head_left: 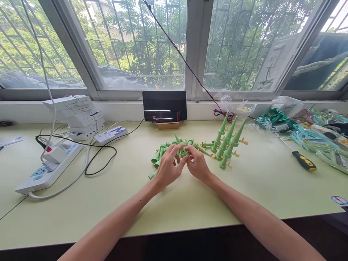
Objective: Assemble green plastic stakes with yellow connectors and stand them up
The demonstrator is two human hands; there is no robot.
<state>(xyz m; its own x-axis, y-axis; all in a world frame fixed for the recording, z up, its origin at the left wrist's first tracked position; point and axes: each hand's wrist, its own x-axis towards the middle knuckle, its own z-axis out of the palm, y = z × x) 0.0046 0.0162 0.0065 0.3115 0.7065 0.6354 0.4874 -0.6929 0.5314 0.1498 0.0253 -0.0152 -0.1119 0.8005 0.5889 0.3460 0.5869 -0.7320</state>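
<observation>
My left hand (170, 164) and my right hand (198, 163) meet over the middle of the table. Between their fingertips is a green cone-shaped piece (182, 150), its tip pointing up and to the left. Both hands have their fingers closed on it. Around and behind them lies a loose pile of green spikes (156, 156). Right of my right hand, several green spikes with yellow valves stand upright in stacked columns (230, 146). My fingers hide part of the held piece.
A power strip (51, 170) with cables and a white box (111, 135) are at the left. A tablet and phone (164, 105) stand at the back. On the right are a screwdriver (304, 161) and bagged items (312, 137).
</observation>
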